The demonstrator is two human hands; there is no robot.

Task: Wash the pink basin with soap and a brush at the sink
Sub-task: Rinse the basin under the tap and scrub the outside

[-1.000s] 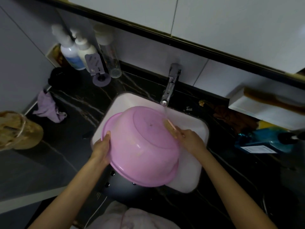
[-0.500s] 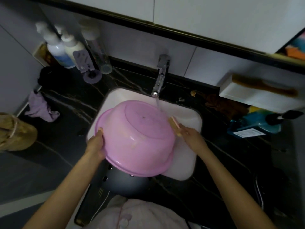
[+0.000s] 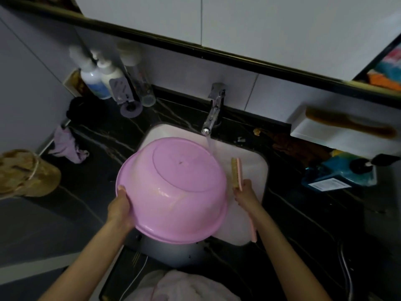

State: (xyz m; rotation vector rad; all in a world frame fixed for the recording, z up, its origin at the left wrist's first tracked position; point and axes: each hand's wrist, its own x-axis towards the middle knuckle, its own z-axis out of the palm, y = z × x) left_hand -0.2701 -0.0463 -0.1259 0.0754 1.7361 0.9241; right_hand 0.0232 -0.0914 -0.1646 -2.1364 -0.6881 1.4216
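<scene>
Water (image 3: 211, 144) runs from the tap (image 3: 214, 106) into the white sink (image 3: 259, 170). Your left hand (image 3: 120, 205) grips the rim of the pink basin (image 3: 173, 187), which is upside down and tilted over the sink. Your right hand (image 3: 245, 193) clasps the brush (image 3: 236, 173) just beside the basin's right wall, bristles facing it.

Your basin (image 3: 173, 187) is smooth pink plastic with a soft wet sheen, and your brush (image 3: 236, 172) has a pink plastic back and handle with pale, rough-looking bristles. The tap (image 3: 213, 111) is bright polished metal over a smooth white sink (image 3: 255, 168), set in a counter (image 3: 303, 224) that looks like glossy black stone with pale veins. To your left lie a crumpled matt purple cloth (image 3: 67, 146) and smooth white plastic bottles (image 3: 95, 83).
</scene>
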